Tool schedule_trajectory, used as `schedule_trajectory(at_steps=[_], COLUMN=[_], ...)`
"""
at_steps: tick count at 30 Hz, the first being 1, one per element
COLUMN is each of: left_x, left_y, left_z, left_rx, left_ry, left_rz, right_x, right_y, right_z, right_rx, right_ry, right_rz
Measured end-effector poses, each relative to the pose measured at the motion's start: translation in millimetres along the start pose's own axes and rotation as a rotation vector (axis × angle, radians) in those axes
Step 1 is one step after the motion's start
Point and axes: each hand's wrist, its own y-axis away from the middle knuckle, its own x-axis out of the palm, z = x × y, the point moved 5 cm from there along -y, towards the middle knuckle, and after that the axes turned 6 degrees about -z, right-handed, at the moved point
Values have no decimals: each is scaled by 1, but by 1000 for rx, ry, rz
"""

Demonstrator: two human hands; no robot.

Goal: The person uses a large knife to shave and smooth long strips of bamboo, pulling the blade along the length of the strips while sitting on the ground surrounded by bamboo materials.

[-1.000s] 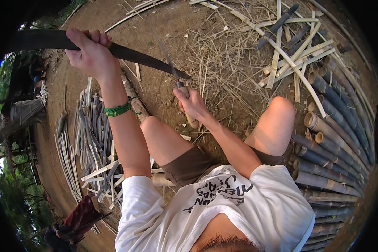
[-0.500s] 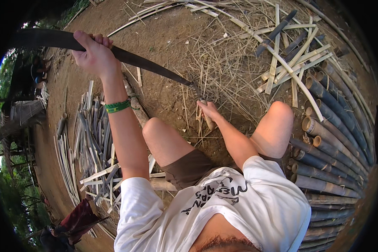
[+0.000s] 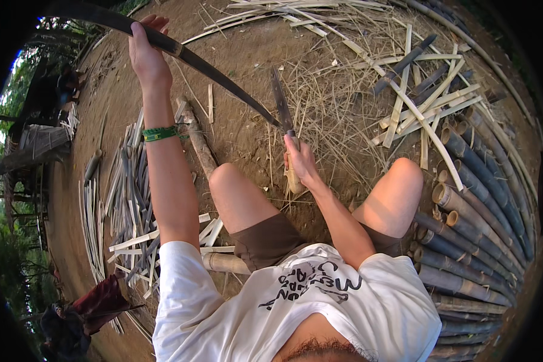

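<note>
Left grip: my left grip [image 3: 149,57] is loosely closed at the end of an outstretched arm, thumb over and fingers behind a long, curved, dark strip that looks like bamboo [image 3: 223,81].
Right grip: my right grip [image 3: 303,161] is wrapped firmly round the thick, pale wooden handle [image 3: 294,181] of a knife with a narrow, dark metal blade [image 3: 280,99].
Strip: it slants from the upper left, beyond my left grip, down to a thin tip just beside the base of the blade; I cannot tell whether the two touch there.
Just changed: half a second ago the blade lay close against the strip's tip; now it points away from me, most of its length apart from the strip. My left fingers are straighter than they were.
Meaning: I judge that the edge has no bite along the strip at this instant, and that my left hold is lighter.
Ground: thin, straw-coloured shavings [image 3: 326,120] lie on the bare brown earth beyond the knife.
Either side: a heap of split bamboo strips [image 3: 127,187] lies to my left, round bamboo poles [image 3: 464,274] to my right.
</note>
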Motion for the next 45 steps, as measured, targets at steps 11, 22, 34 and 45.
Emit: schedule_trajectory(at_steps=[11, 22, 34, 45], left_x=[-3, 12, -21, -11], left_y=[11, 40, 51, 41], left_z=[-7, -36, -27, -2], left_rx=[-117, 150, 29, -94], left_ry=[478, -78, -111, 259], left_rz=[-229, -560, -739, -461], right_x=[55, 89, 37, -52], right_y=[48, 41, -37, -93], right_z=[77, 73, -74, -150], right_rx=[-260, -490, -145, 111], right_ry=[-67, 121, 336, 598], right_rz=[122, 33, -38, -169])
